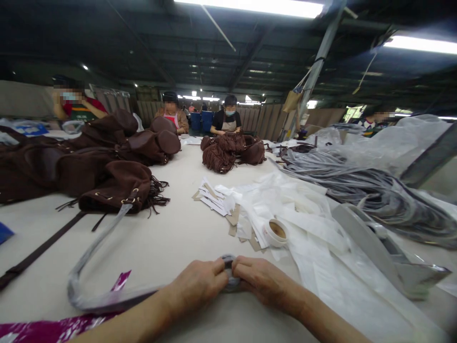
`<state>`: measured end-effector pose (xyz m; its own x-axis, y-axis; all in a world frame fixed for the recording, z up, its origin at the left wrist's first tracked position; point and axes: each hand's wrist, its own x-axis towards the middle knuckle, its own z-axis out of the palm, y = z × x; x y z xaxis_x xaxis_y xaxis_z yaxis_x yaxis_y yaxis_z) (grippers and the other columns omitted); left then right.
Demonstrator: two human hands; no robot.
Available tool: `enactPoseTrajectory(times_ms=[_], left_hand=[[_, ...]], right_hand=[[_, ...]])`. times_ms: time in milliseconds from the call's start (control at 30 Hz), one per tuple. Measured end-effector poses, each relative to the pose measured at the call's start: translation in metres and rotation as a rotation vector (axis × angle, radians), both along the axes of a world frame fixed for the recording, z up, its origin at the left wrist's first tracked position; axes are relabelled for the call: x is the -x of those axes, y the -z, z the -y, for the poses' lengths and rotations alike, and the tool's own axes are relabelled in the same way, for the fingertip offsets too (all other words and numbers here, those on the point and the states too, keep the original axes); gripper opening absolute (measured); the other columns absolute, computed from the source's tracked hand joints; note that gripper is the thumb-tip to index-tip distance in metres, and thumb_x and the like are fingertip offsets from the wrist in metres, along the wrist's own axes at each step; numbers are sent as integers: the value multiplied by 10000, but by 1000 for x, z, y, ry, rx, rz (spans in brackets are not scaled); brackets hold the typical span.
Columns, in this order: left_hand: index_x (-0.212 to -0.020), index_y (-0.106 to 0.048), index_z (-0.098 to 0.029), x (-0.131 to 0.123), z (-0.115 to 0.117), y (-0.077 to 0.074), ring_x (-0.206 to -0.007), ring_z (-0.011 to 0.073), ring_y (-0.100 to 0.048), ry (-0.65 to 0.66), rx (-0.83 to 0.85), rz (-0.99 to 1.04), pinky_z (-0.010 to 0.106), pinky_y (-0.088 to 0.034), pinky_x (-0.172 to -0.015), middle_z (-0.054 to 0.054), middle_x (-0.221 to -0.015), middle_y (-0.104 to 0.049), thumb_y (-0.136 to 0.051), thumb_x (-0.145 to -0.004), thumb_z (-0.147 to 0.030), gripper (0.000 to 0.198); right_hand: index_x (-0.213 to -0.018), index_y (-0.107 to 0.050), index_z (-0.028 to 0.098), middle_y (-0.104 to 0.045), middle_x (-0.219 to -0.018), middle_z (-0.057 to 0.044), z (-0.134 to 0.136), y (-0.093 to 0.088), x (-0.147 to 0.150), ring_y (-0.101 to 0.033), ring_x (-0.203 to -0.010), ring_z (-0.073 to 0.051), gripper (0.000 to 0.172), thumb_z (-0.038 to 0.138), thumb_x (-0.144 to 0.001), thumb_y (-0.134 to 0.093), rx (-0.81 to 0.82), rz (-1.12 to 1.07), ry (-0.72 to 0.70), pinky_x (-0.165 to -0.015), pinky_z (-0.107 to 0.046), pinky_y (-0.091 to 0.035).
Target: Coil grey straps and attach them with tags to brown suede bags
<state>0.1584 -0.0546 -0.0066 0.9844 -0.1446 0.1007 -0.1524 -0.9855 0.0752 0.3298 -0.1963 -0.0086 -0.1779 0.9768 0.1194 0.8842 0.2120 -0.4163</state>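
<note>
Left hand (198,286) and right hand (266,281), fingers closed, pinch the coiled end of the strap (96,245), likely keeping it wound. Its loose run loops off to the bag (117,186).

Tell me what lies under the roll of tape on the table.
The roll of tape rests on a heap of white sheets, with brown card strips poking out at the heap's left edge. Whatever lies deeper in the heap, and the table beneath it, is covered.
</note>
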Motion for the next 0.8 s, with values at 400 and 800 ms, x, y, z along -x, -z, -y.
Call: enactPoseTrajectory(times_ms=[400, 800], left_hand=[[-1054, -548, -246, 2, 7, -7, -858, 155, -645, -71, 218, -40, 206, -515, -768, 0, -1062, -619, -483, -840, -95, 270], [-1013, -493, -214, 1, 19, 9, -825, 177, -653, -141, 158, 13, 256, -544, -698, 22, -1019, -625, -510, -860, -129, 176]], right_hand=[[-846, -563, 180, -583, -834, -18, 5, 4, -7, -519, -730, -151, 217, 150, -965, -384, -114, 96, -52, -664, -252, -404], [-814, -534, 189, -560, -851, -11, 5, -2, 6, -523, -769, -141, 172, 195, -953, -434, -112, -179, -36, -682, -236, -427]])
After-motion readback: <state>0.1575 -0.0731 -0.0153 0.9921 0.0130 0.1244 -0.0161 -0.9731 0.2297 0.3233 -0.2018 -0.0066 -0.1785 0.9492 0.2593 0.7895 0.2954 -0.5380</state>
